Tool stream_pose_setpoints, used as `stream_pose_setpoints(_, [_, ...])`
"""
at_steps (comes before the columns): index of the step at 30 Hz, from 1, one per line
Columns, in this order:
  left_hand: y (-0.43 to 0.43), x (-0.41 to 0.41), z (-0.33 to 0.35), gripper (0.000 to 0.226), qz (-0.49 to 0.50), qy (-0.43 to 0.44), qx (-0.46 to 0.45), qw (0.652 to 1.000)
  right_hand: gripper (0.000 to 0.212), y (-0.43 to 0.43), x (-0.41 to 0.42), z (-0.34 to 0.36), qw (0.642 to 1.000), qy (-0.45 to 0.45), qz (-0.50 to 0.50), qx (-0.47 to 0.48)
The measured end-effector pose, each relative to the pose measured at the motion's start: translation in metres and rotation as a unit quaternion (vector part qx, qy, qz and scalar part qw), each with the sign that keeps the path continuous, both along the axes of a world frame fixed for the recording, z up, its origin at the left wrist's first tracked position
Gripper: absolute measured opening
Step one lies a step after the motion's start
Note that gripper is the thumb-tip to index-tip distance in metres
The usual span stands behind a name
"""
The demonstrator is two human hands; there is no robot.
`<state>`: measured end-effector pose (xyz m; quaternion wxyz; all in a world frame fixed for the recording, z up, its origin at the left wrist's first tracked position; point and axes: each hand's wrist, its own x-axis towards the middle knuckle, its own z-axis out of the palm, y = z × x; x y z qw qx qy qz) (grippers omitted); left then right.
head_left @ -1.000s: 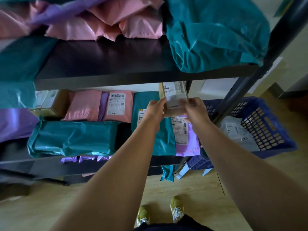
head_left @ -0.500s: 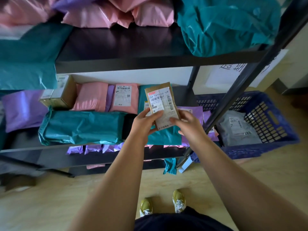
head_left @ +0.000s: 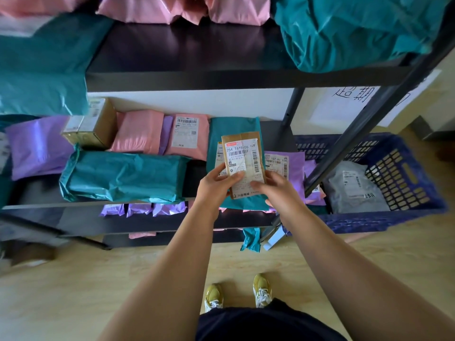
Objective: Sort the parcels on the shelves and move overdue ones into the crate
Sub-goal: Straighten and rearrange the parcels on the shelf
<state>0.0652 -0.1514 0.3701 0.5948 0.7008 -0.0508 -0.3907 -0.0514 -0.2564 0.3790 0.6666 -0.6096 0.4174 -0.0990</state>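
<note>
Both hands hold the small brown parcel (head_left: 242,158) label-up over the middle shelf (head_left: 195,175). The left hand (head_left: 216,185) has its grip pinched on the lower left edge, thumb across the label. The right hand (head_left: 275,190) has its grip curled on the lower right corner. The blue crate (head_left: 403,173) sits on the floor at three o'clock, behind a slanting black shelf post (head_left: 357,136). The thumb hides part of the label, so the date may be misread and the parcel missorted. A swing toward the crate could clip that post and knock the parcel loose.
</note>
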Motion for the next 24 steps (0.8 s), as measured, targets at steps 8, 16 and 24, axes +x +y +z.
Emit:
stream_pose_setpoints(8, [-0.001, 0.001, -0.001, 0.055, 0.001, -0.004, -0.009, 1.000, 0.028, -0.003, 0.000, -0.005, 1.000, -0.001, 0.000, 0.008])
stream_pose_setpoints(16, [-0.007, -0.001, -0.001, 0.052, 0.007, 0.004, 0.030, 1.000, 0.032, -0.004, 0.002, -0.016, 0.999, -0.010, -0.032, 0.022])
stream_pose_setpoints(24, [-0.044, -0.004, 0.012, 0.034, -0.008, 0.000, -0.003, 1.000, 0.020, -0.037, 0.010, -0.005, 0.997, -0.001, -0.058, -0.056])
